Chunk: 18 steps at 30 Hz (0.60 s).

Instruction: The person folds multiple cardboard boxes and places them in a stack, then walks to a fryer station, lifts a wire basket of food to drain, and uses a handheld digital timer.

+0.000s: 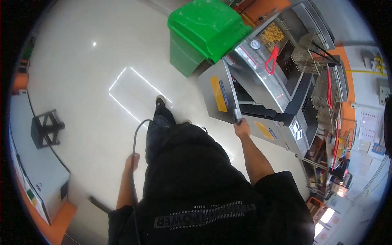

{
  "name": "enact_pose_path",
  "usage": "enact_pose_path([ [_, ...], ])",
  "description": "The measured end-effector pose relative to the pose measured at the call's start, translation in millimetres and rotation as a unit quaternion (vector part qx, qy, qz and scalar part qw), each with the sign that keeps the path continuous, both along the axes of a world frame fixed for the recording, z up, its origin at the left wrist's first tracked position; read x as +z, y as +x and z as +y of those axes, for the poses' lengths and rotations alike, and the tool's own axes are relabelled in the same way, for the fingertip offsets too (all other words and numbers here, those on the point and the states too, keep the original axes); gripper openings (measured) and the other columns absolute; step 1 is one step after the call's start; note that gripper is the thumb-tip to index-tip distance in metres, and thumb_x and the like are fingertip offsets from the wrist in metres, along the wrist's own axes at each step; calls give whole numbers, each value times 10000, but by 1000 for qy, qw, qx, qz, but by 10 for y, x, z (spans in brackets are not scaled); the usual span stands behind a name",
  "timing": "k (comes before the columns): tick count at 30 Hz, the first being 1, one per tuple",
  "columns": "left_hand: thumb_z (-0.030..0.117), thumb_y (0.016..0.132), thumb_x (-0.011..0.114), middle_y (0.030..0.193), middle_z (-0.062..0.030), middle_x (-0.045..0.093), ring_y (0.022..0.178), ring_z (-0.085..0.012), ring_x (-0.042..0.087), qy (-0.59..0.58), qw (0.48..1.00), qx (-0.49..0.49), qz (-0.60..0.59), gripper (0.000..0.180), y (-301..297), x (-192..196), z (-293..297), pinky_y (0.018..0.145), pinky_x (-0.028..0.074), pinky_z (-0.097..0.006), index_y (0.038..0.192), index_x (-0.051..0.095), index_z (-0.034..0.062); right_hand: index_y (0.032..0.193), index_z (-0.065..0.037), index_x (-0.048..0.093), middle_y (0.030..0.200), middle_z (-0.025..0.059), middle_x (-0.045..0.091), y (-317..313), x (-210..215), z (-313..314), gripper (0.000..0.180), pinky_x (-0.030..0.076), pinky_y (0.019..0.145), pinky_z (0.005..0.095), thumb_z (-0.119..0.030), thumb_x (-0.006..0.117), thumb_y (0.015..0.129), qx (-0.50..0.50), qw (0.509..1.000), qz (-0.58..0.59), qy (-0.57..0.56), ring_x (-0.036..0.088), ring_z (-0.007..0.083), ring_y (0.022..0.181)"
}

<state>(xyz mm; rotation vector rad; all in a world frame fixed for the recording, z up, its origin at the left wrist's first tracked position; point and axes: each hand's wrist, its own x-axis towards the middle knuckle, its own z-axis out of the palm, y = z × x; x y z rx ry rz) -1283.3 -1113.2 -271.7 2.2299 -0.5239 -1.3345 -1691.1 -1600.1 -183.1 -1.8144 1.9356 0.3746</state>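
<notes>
My right hand point(242, 128) is closed on the metal handle point(237, 116) of a cabinet door point(217, 94) at the front of a steel deep fryer point(261, 87). The door stands ajar, with a dark gap behind it. A fryer basket with a red handle point(272, 61) rests on top of the fryer, with golden fried pieces point(272, 32) in it. My left hand point(132, 160) hangs low at my left side, away from the fryer. Across it runs a black cable point(134, 151), and its fingers are mostly hidden, so I cannot see whether it grips anything.
A green lidded bin point(204, 28) stands just beyond the fryer door. More wire baskets point(308, 55) sit along the right. A black stool point(47, 128) and a long white cabinet point(38, 163) are at the left, on the shiny pale floor point(90, 81).
</notes>
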Motion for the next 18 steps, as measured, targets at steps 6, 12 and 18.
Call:
enact_pose_path([
  [6, 211, 989, 477, 896, -115, 681, 786, -189, 646, -6, 998, -51, -28, 273, 337, 159, -273, 734, 547, -341, 1071, 643, 10, 1387, -81, 415, 1354, 201, 500, -556, -230, -273, 613, 504, 977, 487, -278, 671, 866, -92, 986, -54, -129, 578, 400, 1191],
  [12, 183, 996, 482, 905, -104, 684, 788, -185, 646, 46, 998, -29, 6, 262, 269, 397, -337, 717, 546, -326, 1088, 644, -1, 1512, -57, 251, 1446, 235, 385, -246, -122, -309, 802, 502, 985, 490, -251, 677, 861, -176, 953, -87, -232, 552, 422, 1217],
  [18, 294, 959, 567, 784, -87, 689, 708, -170, 667, 35, 999, -21, -11, 262, 278, 296, -390, 633, 544, -346, 994, 671, 57, 1497, 57, 239, 1457, 287, 382, -293, -682, -469, 837, 392, 1113, 451, -225, 684, 846, -227, 911, -165, -302, 470, 428, 1304],
])
